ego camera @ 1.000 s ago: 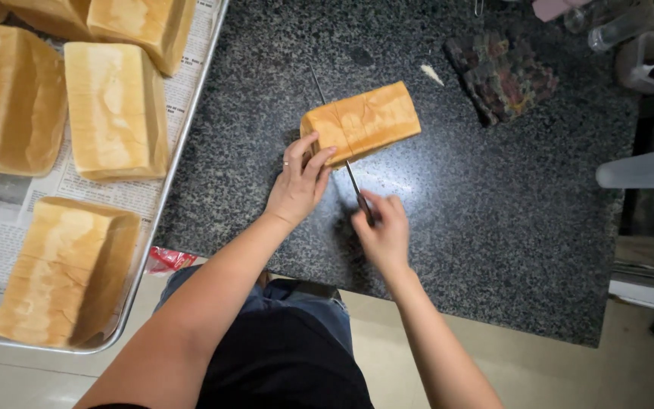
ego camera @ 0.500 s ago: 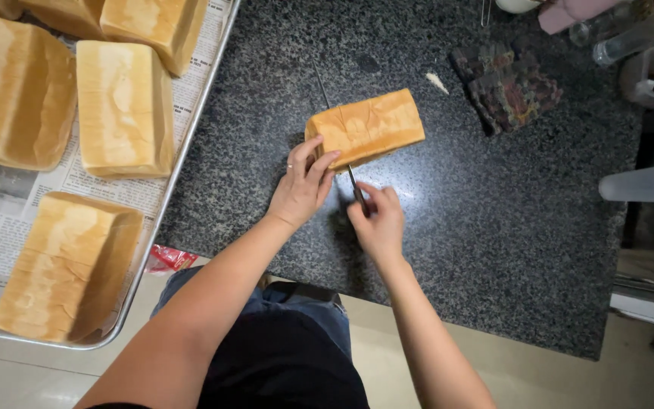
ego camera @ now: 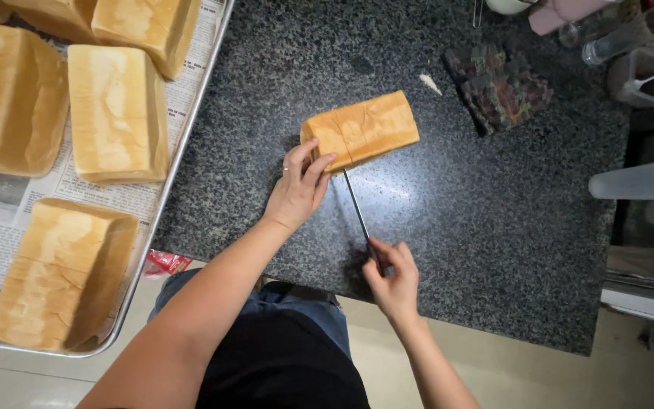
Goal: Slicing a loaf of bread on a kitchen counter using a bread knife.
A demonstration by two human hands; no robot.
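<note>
A golden loaf of bread [ego camera: 369, 129] lies on its side on the dark speckled stone counter [ego camera: 493, 227]. My left hand [ego camera: 297, 189] presses its fingertips against the loaf's near left end. My right hand [ego camera: 393, 274] grips the handle of a long thin knife [ego camera: 356, 204], near the counter's front edge. The blade runs up from that hand into the loaf, a short way in from the left end, where a cut line shows.
A metal tray [ego camera: 183, 159] lined with newspaper sits at the left and carries several whole loaves [ego camera: 115, 113]. A dark patterned cloth [ego camera: 505, 87] lies behind the loaf. A clear plastic cup [ego camera: 636, 182] lies on its side at the right edge. A red wrapper [ego camera: 162, 263] pokes out under the tray.
My right hand has drawn back toward me along the counter, pulling the knife so more of the blade shows outside the loaf. My left hand stays on the loaf's end.
</note>
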